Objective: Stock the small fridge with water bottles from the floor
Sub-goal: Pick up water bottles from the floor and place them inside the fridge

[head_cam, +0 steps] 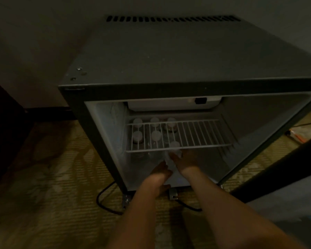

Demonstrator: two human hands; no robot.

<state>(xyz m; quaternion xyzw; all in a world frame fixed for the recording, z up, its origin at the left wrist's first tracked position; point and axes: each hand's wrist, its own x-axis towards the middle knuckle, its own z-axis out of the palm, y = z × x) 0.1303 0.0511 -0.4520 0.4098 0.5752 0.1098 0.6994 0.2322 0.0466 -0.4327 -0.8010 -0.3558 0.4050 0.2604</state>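
Setting bottle (171,156) upright in fridge (104,133), front row beside five other bottles (156,135), under wire shelf (196,133). Flanked by L hand (160,170) & R hand (186,161), both touching; gripping or flat, can't tell, too dim. Next: let go, fetch more.

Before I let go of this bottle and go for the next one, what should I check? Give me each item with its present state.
1. Door swung open, out of the way: ok.
2. Left hand and right hand both hold the bottle: ok.
3. Bottle's base set down inside the fridge: cannot tell, hidden by the hands.
4. Five other bottles upright under the wire shelf: ok.
5. Free room right of them for more: ok.
6. More bottles on the floor within reach: cannot tell, none in view.
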